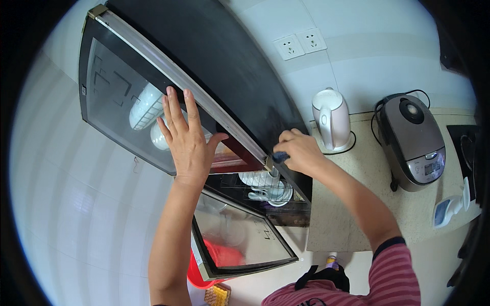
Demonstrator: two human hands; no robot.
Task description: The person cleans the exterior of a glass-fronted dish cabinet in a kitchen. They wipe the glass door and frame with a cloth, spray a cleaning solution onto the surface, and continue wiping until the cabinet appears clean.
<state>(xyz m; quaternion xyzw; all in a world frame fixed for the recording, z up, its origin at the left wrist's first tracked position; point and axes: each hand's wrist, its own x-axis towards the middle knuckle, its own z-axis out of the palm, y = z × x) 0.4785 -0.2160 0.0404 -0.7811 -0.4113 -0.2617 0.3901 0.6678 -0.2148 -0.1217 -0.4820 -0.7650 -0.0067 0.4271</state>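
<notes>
A tall black dish cabinet (229, 57) stands before me, with a glass upper door (118, 80) that has a metal edge strip. My left hand (189, 141) lies on this door with its fingers spread, holding nothing. White dishes (147, 105) show through the glass. Bunched in my right hand (298, 151) is a small dark blue cloth or scrubber (280, 157), at the cabinet's side by the door's lower corner. Below, the lower glass door (245, 237) stands open, and white bowls and spoons (268, 191) rest on a wire rack inside.
To the right, a counter (344, 214) holds a white electric kettle (330, 118), a grey rice cooker (413, 141) and a spray bottle (448, 210). Wall sockets (300, 44) are above. A red basin (199, 273) and a yellow object (217, 294) lie on the floor behind the lower door.
</notes>
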